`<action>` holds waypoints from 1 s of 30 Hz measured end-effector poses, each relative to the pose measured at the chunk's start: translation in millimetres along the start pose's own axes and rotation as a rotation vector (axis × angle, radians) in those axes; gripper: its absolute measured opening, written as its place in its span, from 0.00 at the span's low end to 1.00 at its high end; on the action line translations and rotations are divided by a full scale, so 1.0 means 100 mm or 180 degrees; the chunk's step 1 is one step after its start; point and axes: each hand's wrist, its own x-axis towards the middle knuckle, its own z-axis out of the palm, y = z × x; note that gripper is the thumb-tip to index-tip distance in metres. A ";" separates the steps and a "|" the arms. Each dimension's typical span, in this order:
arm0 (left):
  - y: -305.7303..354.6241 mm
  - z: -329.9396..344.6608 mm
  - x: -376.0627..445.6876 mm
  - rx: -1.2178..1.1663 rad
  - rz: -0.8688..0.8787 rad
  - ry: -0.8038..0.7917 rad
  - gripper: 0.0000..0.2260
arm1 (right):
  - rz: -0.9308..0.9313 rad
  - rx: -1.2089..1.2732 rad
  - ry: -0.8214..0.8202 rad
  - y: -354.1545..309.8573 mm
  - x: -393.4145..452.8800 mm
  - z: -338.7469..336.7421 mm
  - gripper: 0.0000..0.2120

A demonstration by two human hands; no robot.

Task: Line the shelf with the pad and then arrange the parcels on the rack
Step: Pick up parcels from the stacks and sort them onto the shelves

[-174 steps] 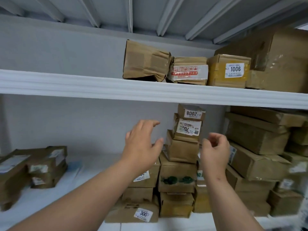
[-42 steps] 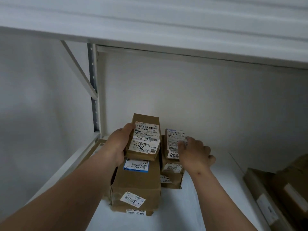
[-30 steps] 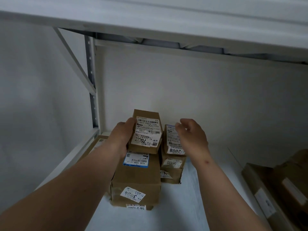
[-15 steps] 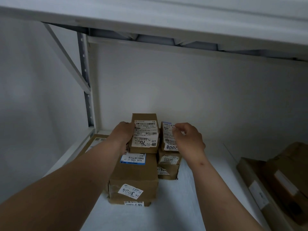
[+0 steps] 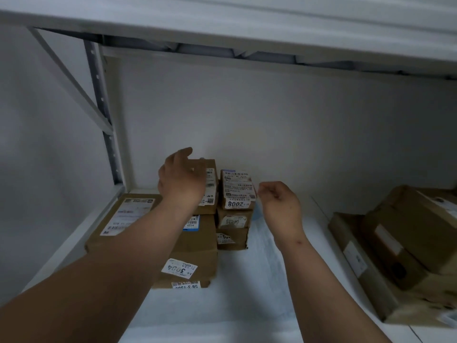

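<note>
The left hand (image 5: 181, 178) is held open over the top parcel (image 5: 210, 184), contact apparently none, while the right hand (image 5: 280, 203), loosely curled and empty, is beside the 2008 parcel (image 5: 237, 190) on the padded shelf (image 5: 247, 280).

A parcel storeroom is shown. White metal racking (image 5: 108, 144) fills the frame. Labelled cardboard parcels (image 5: 237, 191) are stacked at centre and lower right.

left hand (image 5: 181, 180) hiding top parcel's label (image 5: 210, 181), right-hand cartons (image 5: 408, 248) cut off
</note>
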 end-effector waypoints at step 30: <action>1.83 2.88 -2.55 -0.1318 -0.0990 -0.2054 0.21 | 0.0393 -0.0716 0.0589 0.80 -0.26 -4.04 0.18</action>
